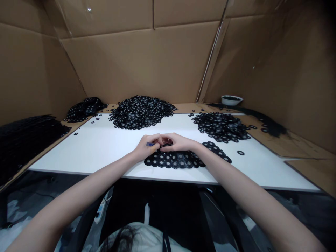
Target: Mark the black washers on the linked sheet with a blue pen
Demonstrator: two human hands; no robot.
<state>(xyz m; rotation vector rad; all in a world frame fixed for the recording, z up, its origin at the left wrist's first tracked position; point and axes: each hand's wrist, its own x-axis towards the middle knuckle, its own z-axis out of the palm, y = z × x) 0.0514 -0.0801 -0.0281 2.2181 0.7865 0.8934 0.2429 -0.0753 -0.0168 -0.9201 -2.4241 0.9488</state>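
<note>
In the middle of the white board, a flat sheet of joined black rings with pale centres [181, 161] lies near its front edge. My left hand [149, 145] is closed at the sheet's upper left edge, with a small blue object [150, 144] lying against its fingers. My right hand [177, 142] curls over the same edge, thumb and fingertips closed on black rings of the sheet. The fingertips of both hands meet there. Whatever small part sits between them is mostly hidden.
A large heap of loose black rings [141, 112] stands at the back, and a smaller heap [220, 126] at right. A white bowl [232, 100] with dark contents, black strands [275, 126] and a dark bundle [26, 136] lie around the white board [86, 154]. Cardboard walls [139, 63] enclose it.
</note>
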